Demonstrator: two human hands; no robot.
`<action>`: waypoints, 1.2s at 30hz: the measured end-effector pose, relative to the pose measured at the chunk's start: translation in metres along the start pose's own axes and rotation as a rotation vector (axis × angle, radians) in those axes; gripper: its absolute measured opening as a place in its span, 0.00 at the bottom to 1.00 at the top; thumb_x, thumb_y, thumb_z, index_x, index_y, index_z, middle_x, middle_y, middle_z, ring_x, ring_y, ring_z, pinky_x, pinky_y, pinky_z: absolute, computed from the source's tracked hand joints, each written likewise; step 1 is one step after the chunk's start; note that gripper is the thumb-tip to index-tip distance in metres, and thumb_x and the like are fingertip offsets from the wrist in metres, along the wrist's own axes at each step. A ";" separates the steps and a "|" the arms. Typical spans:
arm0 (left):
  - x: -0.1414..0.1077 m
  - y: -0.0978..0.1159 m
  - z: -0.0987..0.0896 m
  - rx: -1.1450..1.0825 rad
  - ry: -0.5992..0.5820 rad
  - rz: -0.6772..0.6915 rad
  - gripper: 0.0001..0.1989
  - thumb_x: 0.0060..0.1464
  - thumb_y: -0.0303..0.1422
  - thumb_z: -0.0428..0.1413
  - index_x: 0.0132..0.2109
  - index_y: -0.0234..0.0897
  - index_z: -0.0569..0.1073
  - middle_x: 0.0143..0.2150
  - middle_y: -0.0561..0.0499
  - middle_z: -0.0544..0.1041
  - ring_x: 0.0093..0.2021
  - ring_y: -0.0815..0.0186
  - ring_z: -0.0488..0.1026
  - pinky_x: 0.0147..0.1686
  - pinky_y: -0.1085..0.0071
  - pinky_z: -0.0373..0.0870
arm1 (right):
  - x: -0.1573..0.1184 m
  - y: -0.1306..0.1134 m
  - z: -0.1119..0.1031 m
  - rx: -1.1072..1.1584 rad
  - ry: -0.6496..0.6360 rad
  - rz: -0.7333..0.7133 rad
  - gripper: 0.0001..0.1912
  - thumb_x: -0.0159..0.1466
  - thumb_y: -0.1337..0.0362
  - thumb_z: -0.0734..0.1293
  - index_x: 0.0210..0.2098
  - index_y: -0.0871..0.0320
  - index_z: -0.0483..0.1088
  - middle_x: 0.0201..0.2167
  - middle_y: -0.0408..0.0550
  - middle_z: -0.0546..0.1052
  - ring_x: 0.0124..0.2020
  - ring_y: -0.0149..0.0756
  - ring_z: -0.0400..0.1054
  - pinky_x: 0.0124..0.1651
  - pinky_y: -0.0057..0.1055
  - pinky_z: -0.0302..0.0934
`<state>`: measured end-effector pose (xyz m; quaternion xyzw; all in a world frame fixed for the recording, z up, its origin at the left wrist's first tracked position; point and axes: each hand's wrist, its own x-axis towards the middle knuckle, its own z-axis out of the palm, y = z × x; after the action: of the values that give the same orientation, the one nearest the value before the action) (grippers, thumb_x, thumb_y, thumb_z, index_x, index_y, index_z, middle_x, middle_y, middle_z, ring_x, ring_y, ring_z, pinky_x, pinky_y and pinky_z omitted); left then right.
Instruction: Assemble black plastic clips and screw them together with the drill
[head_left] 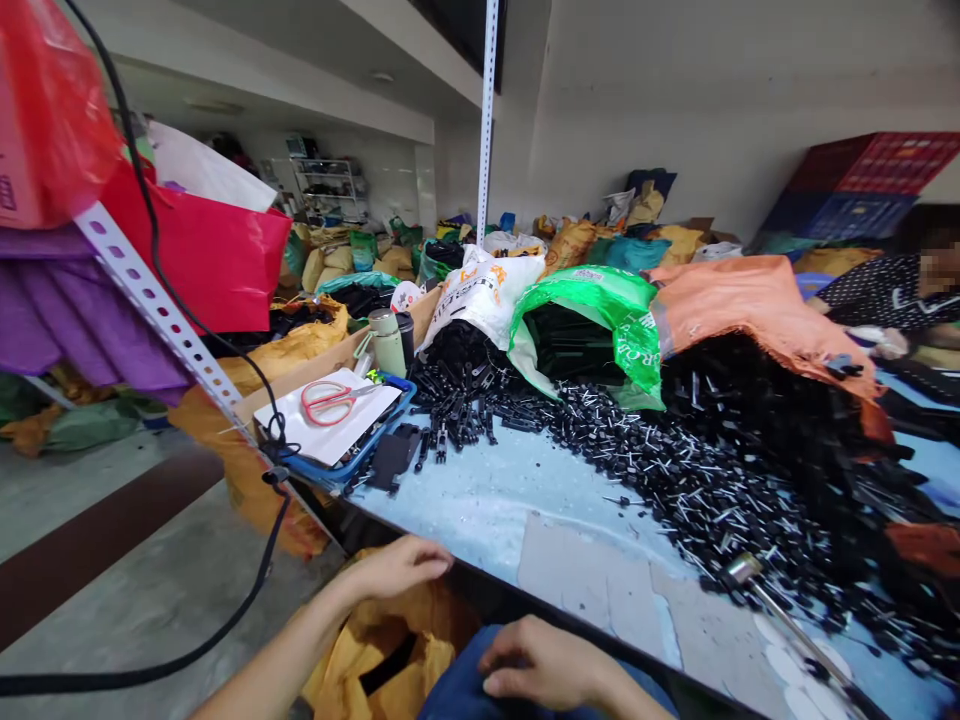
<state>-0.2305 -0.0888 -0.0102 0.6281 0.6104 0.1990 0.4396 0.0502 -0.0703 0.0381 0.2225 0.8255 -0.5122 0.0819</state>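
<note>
My left hand [397, 566] rests flat at the near edge of the pale blue table [480, 500], above a yellow sack [390, 650] beside my lap. It holds nothing. Over my blue-clad thigh, my right hand [536, 662] is curled loosely with fingers bent; nothing shows in it. A large heap of small black parts with metal pins [697, 460] spreads across the table in front of me, well beyond both hands.
Open sacks, white [487, 290], green [592, 310] and orange [750, 300], spill black parts. Red scissors [330, 400] lie on white paper in a blue tray [352, 455], beside a green flask [388, 342]. A metal tool [787, 620] lies at right. Another person [892, 290] sits far right. A black cable [247, 600] hangs at left.
</note>
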 end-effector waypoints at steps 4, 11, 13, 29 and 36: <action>0.110 0.064 -0.039 0.324 0.460 0.136 0.18 0.51 0.37 0.53 0.49 0.38 0.71 0.53 0.48 0.70 0.53 0.62 0.65 0.53 0.70 0.59 | -0.003 0.004 -0.026 0.075 0.061 0.033 0.17 0.59 0.55 0.63 0.45 0.52 0.73 0.41 0.43 0.76 0.41 0.36 0.69 0.43 0.24 0.59; 0.294 0.080 -0.154 0.365 0.892 -0.292 0.26 0.54 0.39 0.48 0.53 0.21 0.62 0.54 0.27 0.63 0.57 0.45 0.57 0.50 0.51 0.57 | -0.013 0.024 -0.076 0.211 0.200 0.095 0.18 0.60 0.53 0.63 0.44 0.54 0.73 0.41 0.44 0.76 0.42 0.35 0.69 0.43 0.23 0.61; 0.324 0.071 -0.165 0.373 0.949 -0.384 0.25 0.53 0.39 0.49 0.52 0.22 0.62 0.54 0.26 0.63 0.57 0.44 0.56 0.49 0.49 0.57 | -0.015 0.040 -0.098 0.170 0.266 0.090 0.16 0.60 0.54 0.63 0.42 0.55 0.74 0.40 0.45 0.76 0.41 0.35 0.70 0.42 0.24 0.61; 0.373 0.049 -0.151 0.639 1.012 -0.518 0.15 0.49 0.35 0.49 0.39 0.27 0.73 0.50 0.32 0.66 0.53 0.44 0.57 0.46 0.46 0.57 | 0.089 0.192 -0.433 -0.803 0.955 0.387 0.13 0.62 0.70 0.57 0.40 0.63 0.72 0.47 0.61 0.68 0.52 0.48 0.55 0.50 0.41 0.50; 0.339 0.090 -0.147 0.685 0.986 -0.434 0.15 0.51 0.27 0.45 0.44 0.25 0.70 0.49 0.31 0.66 0.53 0.46 0.58 0.47 0.48 0.56 | 0.077 0.177 -0.441 -0.662 0.927 0.340 0.12 0.62 0.61 0.60 0.38 0.63 0.71 0.45 0.61 0.70 0.50 0.47 0.57 0.50 0.42 0.49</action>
<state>-0.2333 0.2876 0.0429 0.4298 0.8833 0.1649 -0.0883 0.1027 0.4071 0.0706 0.5147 0.8438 -0.0565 -0.1411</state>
